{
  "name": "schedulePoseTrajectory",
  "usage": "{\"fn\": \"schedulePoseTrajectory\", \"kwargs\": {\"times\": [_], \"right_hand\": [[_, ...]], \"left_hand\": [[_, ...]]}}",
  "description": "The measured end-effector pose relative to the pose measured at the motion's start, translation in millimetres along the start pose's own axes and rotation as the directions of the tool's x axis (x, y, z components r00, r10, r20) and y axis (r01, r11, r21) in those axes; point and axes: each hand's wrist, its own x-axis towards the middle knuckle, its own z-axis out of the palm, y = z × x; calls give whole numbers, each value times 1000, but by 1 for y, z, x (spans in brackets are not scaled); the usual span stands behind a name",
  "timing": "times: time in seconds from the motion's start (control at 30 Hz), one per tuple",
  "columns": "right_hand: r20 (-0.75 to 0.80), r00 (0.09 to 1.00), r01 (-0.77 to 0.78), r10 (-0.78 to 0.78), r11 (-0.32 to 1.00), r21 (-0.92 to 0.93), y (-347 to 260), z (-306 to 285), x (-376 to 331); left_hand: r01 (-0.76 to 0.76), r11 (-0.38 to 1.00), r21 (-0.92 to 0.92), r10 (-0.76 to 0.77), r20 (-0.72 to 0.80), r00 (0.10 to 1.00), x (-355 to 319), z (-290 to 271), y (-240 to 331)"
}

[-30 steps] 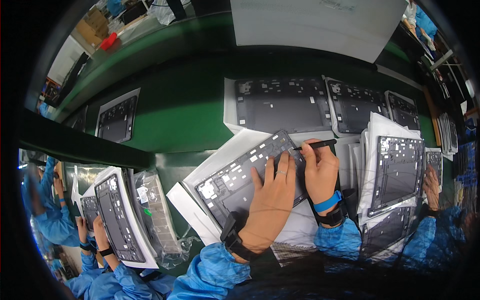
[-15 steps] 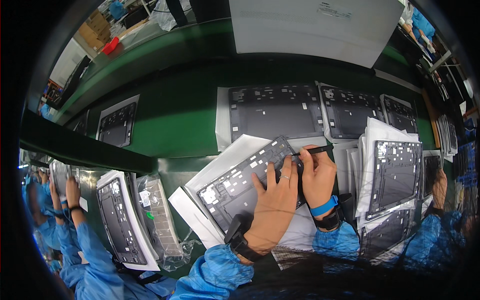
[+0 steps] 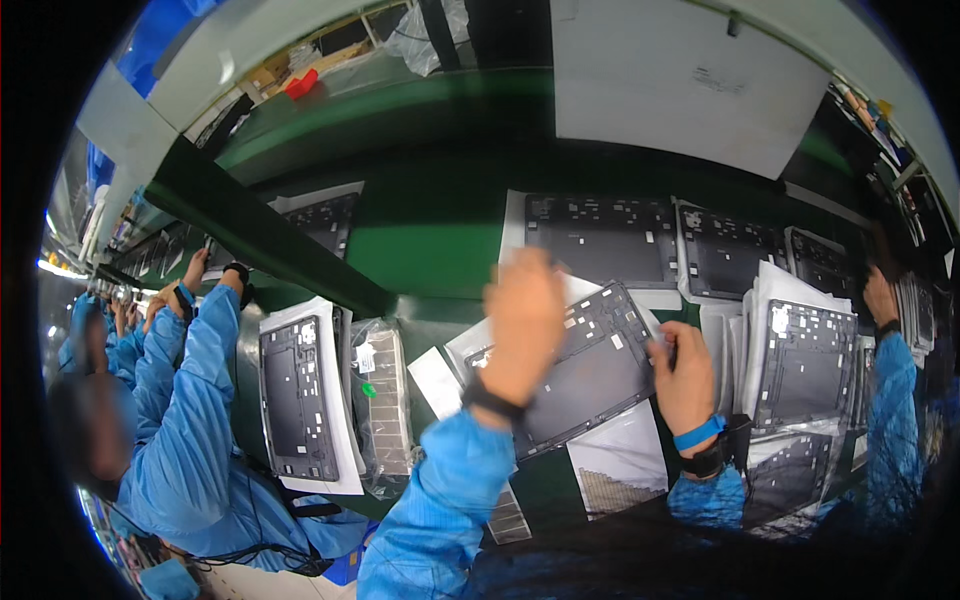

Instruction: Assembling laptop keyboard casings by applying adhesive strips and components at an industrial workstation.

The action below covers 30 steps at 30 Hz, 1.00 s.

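Observation:
A dark tablet-sized panel (image 3: pixel 590 375) with small white pads lies tilted on white paper in front of me. My left hand (image 3: pixel 525 320) is raised above the panel's left part, its fingers smeared by motion. Beside the panel's right edge, my right hand (image 3: pixel 685 385) has its fingers curled closed. A small dark bit shows at its fingertips, too little to name. Dark bands circle both wrists, and the right one also has a blue band.
More panels on paper (image 3: pixel 600 240) line the back of the green table. A stack of panels (image 3: pixel 805 365) stands at right, another (image 3: pixel 300 400) at left next to a bagged tray (image 3: pixel 382 400). A green beam (image 3: pixel 270 230) crosses at left. Co-workers' arms (image 3: pixel 195 370) reach in on both sides.
My left hand has lifted off the panel, moving up and left. My right hand has drawn to the panel's right edge, and the black pen-like tool no longer shows clearly. The view has shifted.

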Motion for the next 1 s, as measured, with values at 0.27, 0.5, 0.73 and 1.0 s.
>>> {"fn": "schedulePoseTrajectory", "kwargs": {"times": [0.27, 0.5, 0.73, 1.0], "right_hand": [[45, 999, -13, 8, 994, 112, -6, 18, -4], [2, 999, -54, 55, 976, 211, -14, 17, 0], [-48, 999, 3, 3, 992, 124, -10, 19, 1], [-217, 975, -58, 52, 998, -20, -7, 48, 44]], "left_hand": [[241, 863, 445, -247, -46, 968, 60, 50, -77], [328, 936, 129, -327, -27, 944, 63, 46, -83], [439, 899, 13, -438, -49, 898, 91, 29, -79], [263, 856, -445, -448, -384, 807, 102, -49, -111]]}}
